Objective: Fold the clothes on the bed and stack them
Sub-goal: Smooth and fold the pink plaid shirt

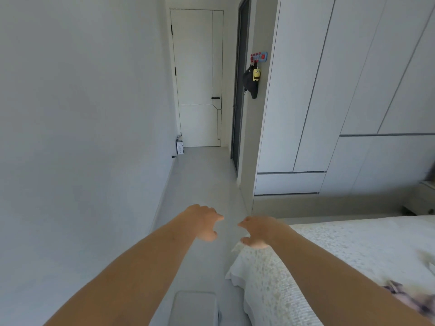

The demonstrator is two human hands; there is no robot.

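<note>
Both my arms reach forward in mid-air over the floor at the corner of the bed. My left hand (204, 221) hangs with loosely curled fingers and holds nothing. My right hand (257, 231) is beside it, a short gap apart, fingers loosely curled, also with nothing in it, just above the bed's corner. The bed (341, 250) with a white textured cover fills the lower right. A blurred patterned grey and pink garment (409, 300) lies on the bed at the right edge, partly hidden by my right forearm.
A grey floor corridor (207, 180) runs ahead to a white door (197, 78). White wardrobes (329, 90) line the right side. A dark bag with a yellow toy (251, 81) hangs from hooks. A grey flat object (194, 309) lies on the floor below my arms.
</note>
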